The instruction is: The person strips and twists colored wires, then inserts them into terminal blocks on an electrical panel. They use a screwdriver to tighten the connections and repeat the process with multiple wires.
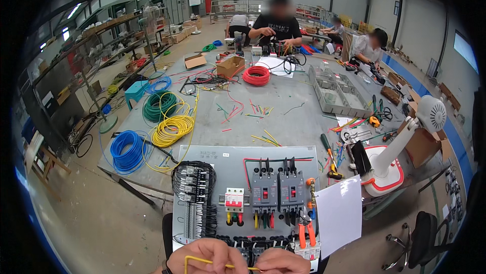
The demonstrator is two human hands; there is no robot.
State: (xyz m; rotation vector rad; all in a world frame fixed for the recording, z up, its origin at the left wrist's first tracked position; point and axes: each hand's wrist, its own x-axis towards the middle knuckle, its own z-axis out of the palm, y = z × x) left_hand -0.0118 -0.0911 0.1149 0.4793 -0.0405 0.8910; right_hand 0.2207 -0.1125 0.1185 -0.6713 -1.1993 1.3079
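Note:
At the lower edge, over the near side of a mounting panel [202, 153], my left hand [205, 253] pinches a yellow wire [212, 262] bent at a corner. My right hand [281, 261] is closed at the wire's other end, its fingertips pressed together there. Just beyond my hands, the panel carries two dark moulded-case breakers [265, 193], a small white breaker [234, 199] with a red part, and a terminal strip [195, 203] with bundled black wires. Orange-handled pliers [306, 233] lie on the panel near my right hand.
Blue [126, 151], yellow [172, 124] and green wire coils [160, 106] lie at the table's left, a red coil [256, 76] farther back. On the right stand a white desk lamp [400, 147] and a grey tray [339, 91]. Paper [344, 213] overhangs the panel's right side. Co-workers sit beyond.

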